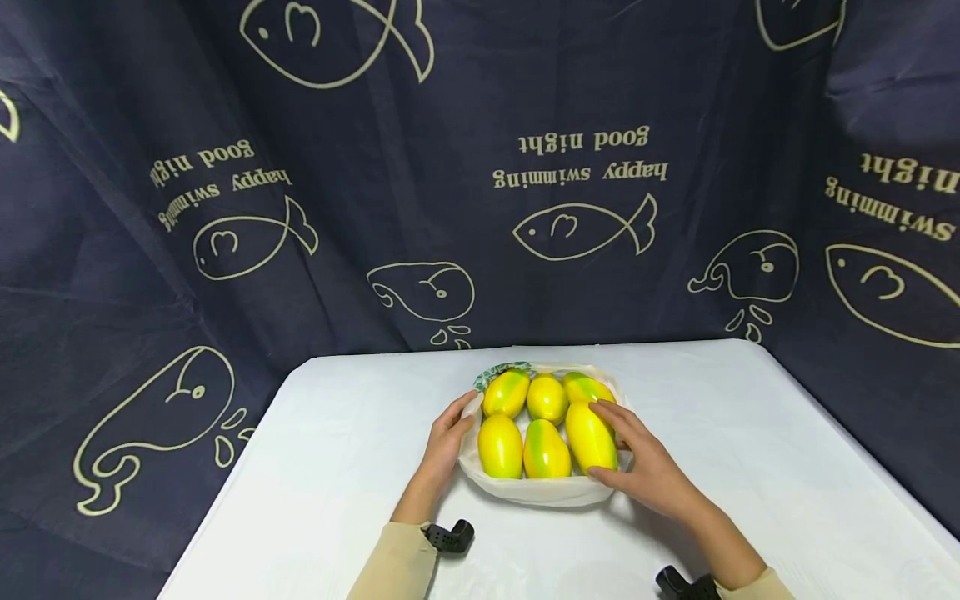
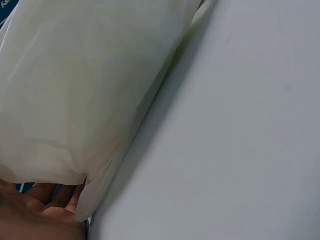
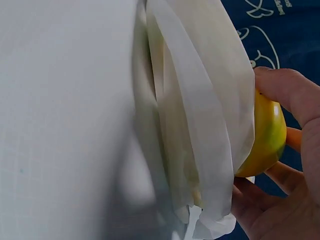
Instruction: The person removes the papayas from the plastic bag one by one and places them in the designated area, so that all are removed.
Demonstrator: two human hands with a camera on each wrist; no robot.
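Several yellow-green mangoes lie in a low white bag (image 1: 551, 493) with a green-patterned patch at its back left rim. My right hand (image 1: 654, 473) grips the front right mango (image 1: 591, 437), its thumb toward the near end and its fingers over the far side. In the right wrist view, that mango (image 3: 267, 137) shows between the thumb and fingers beside the bag wall (image 3: 215, 100). At the bag's left rim, my left hand (image 1: 444, 442) holds the edge. The left wrist view shows its fingers (image 2: 55, 195) partly hidden by the bag.
The bag stands on a white-covered table (image 1: 352, 433), near its far edge. Behind the table hangs a dark blue curtain (image 1: 465, 208) with fish and whale drawings. Each wrist wears a black camera, one of them the left camera (image 1: 452, 537).
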